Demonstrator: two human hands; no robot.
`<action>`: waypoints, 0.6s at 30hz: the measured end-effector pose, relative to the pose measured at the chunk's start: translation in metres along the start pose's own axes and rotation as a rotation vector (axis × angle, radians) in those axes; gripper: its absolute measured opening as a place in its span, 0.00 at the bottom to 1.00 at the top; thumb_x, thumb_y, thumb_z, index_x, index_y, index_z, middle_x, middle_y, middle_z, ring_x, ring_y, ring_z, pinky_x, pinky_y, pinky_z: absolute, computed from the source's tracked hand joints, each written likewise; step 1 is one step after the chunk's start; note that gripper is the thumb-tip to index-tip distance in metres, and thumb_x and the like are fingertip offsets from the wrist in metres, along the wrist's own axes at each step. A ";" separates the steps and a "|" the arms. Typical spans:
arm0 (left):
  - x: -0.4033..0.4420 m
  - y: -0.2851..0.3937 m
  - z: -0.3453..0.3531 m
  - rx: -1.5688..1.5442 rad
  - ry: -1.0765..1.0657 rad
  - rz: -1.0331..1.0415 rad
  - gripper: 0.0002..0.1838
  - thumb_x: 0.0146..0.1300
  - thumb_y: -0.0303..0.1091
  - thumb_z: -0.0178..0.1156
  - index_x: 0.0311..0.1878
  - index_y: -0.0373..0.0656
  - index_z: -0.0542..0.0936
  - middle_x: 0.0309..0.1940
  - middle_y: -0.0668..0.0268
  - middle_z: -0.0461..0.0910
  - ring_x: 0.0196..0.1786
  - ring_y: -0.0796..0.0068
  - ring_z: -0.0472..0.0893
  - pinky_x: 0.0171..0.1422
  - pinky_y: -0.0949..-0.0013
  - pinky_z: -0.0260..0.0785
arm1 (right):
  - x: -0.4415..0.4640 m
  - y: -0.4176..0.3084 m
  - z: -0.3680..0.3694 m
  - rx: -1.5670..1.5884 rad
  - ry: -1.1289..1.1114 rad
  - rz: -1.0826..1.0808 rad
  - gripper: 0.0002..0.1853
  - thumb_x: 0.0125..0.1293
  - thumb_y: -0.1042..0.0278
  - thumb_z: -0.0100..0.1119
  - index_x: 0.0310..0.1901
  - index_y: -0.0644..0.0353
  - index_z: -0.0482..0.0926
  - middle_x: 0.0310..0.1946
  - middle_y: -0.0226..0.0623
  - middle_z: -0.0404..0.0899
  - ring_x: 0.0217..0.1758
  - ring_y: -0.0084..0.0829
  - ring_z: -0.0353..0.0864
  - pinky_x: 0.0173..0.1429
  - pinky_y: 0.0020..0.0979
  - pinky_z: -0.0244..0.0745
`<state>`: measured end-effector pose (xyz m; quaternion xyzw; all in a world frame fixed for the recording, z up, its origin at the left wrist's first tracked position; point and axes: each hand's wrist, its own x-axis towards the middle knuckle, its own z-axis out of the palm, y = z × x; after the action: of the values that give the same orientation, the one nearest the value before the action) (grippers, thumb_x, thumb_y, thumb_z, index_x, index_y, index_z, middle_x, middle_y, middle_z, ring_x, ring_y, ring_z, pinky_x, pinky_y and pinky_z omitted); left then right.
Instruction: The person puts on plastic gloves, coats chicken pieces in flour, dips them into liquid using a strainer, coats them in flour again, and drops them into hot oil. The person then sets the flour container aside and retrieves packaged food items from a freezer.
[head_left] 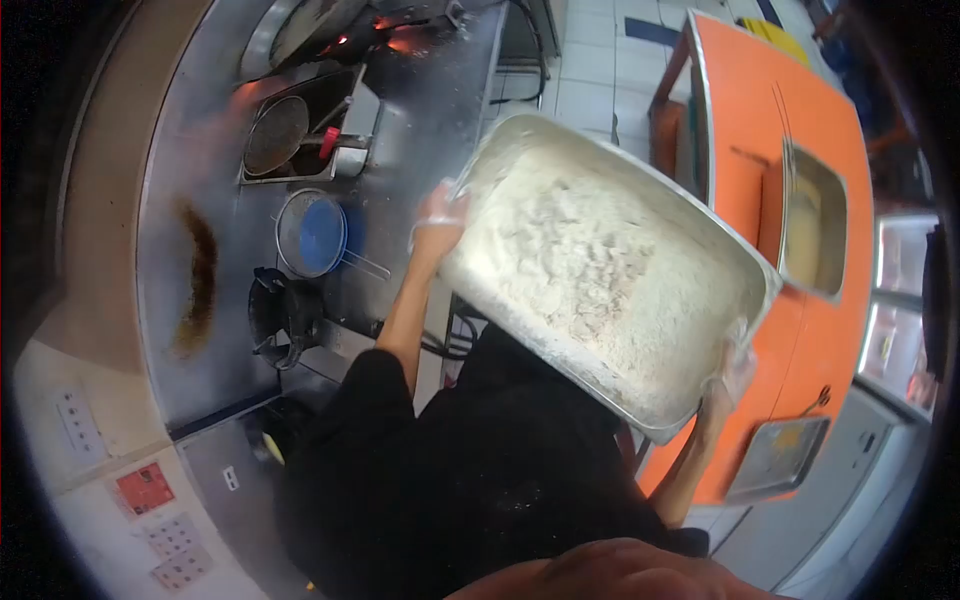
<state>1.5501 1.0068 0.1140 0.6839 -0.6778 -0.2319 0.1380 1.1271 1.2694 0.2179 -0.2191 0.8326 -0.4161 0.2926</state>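
A large rectangular metal tray [612, 398] is held up in front of my body, tilted in the view. Pale flour [590, 260] covers its bottom, with clumpy, lumpy patches in the middle. My left hand [440, 220], in a clear plastic glove, grips the tray's left end by the rim. At the opposite end, my right hand [733, 370], also in a clear glove, is closed on the rim near the lower right corner. The fingertips of both hands are partly hidden by the tray wall and the gloves.
On the left, a steel counter bears a blue-bottomed strainer [322, 235], a black burner stand [285, 315] and a pan with a round sieve [277, 135]. Flames [400, 42] glow at the top. An orange table [745, 100] on the right holds a deep pan [840, 215] and a shallow tray [780, 460].
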 end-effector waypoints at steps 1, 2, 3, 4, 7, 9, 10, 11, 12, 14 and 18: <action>-0.022 -0.009 -0.013 0.006 0.079 -0.017 0.19 0.68 0.45 0.65 0.51 0.37 0.81 0.42 0.39 0.84 0.49 0.34 0.82 0.51 0.46 0.75 | 0.023 0.001 -0.007 -0.050 -0.044 -0.057 0.22 0.79 0.58 0.57 0.62 0.69 0.78 0.52 0.36 0.79 0.56 0.28 0.75 0.63 0.32 0.69; -0.043 -0.011 -0.028 0.012 0.147 -0.030 0.20 0.68 0.45 0.65 0.51 0.36 0.81 0.43 0.38 0.83 0.50 0.33 0.81 0.52 0.46 0.74 | 0.042 -0.008 -0.009 -0.103 -0.078 -0.104 0.22 0.78 0.59 0.57 0.64 0.67 0.77 0.55 0.36 0.78 0.59 0.29 0.74 0.67 0.33 0.67; -0.065 -0.006 -0.043 -0.026 0.187 -0.072 0.21 0.68 0.45 0.64 0.51 0.35 0.81 0.43 0.37 0.83 0.50 0.32 0.81 0.53 0.47 0.74 | 0.057 -0.026 -0.011 -0.174 -0.133 -0.158 0.21 0.79 0.58 0.57 0.63 0.66 0.77 0.54 0.35 0.77 0.59 0.29 0.74 0.67 0.33 0.66; -0.088 -0.004 -0.061 -0.055 0.220 -0.114 0.21 0.69 0.45 0.64 0.51 0.33 0.80 0.44 0.36 0.83 0.50 0.32 0.81 0.54 0.47 0.74 | 0.068 -0.050 -0.010 -0.243 -0.189 -0.199 0.21 0.79 0.58 0.56 0.63 0.66 0.77 0.54 0.35 0.76 0.59 0.29 0.74 0.68 0.33 0.65; -0.125 -0.006 -0.073 -0.174 0.237 -0.349 0.21 0.71 0.42 0.61 0.52 0.30 0.79 0.44 0.37 0.83 0.50 0.34 0.82 0.55 0.49 0.74 | 0.125 -0.104 0.021 -0.150 -0.351 -0.285 0.20 0.79 0.56 0.55 0.61 0.64 0.77 0.52 0.34 0.75 0.58 0.29 0.74 0.69 0.33 0.65; -0.155 -0.003 -0.074 -0.339 0.219 -0.454 0.22 0.72 0.42 0.60 0.54 0.28 0.78 0.45 0.38 0.84 0.51 0.36 0.83 0.56 0.50 0.73 | 0.206 -0.096 0.046 -0.156 -0.503 -0.475 0.24 0.77 0.56 0.57 0.66 0.63 0.74 0.58 0.39 0.78 0.58 0.32 0.77 0.68 0.34 0.67; -0.167 0.008 -0.077 -0.411 0.259 -0.454 0.22 0.72 0.41 0.60 0.54 0.27 0.78 0.47 0.38 0.84 0.52 0.38 0.83 0.58 0.51 0.73 | 0.195 -0.149 0.064 -0.457 -0.314 -0.763 0.24 0.72 0.53 0.62 0.57 0.67 0.79 0.52 0.48 0.82 0.57 0.37 0.80 0.62 0.42 0.73; -0.184 0.025 -0.085 -0.474 0.291 -0.466 0.23 0.72 0.41 0.60 0.55 0.26 0.77 0.48 0.38 0.84 0.53 0.39 0.83 0.59 0.52 0.73 | 0.220 -0.171 0.076 -0.526 -0.438 -0.678 0.25 0.70 0.52 0.63 0.57 0.67 0.80 0.52 0.51 0.83 0.56 0.40 0.82 0.60 0.42 0.73; -0.178 0.036 -0.082 -0.512 0.321 -0.484 0.23 0.73 0.41 0.59 0.55 0.25 0.77 0.50 0.38 0.83 0.55 0.40 0.83 0.60 0.52 0.72 | 0.245 -0.202 0.106 -0.691 -0.588 -0.684 0.23 0.69 0.53 0.63 0.54 0.68 0.82 0.47 0.52 0.85 0.51 0.40 0.84 0.57 0.42 0.74; -0.197 0.046 -0.073 -0.443 0.398 -0.554 0.24 0.73 0.41 0.59 0.57 0.23 0.76 0.53 0.36 0.82 0.58 0.41 0.82 0.64 0.53 0.70 | 0.240 -0.240 0.132 -0.567 -0.574 -0.736 0.25 0.67 0.51 0.64 0.54 0.66 0.83 0.46 0.54 0.86 0.49 0.48 0.85 0.56 0.42 0.75; -0.224 0.108 -0.079 -0.511 0.541 -0.628 0.28 0.75 0.42 0.57 0.61 0.20 0.73 0.59 0.33 0.78 0.65 0.39 0.77 0.71 0.52 0.65 | 0.290 -0.256 0.178 -0.752 -0.587 -0.996 0.27 0.64 0.52 0.67 0.59 0.61 0.82 0.52 0.52 0.86 0.56 0.50 0.84 0.61 0.42 0.76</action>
<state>1.5032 1.2140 0.2650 0.8354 -0.3000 -0.2352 0.3961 1.0642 0.8497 0.2539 -0.7658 0.6068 -0.1072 0.1837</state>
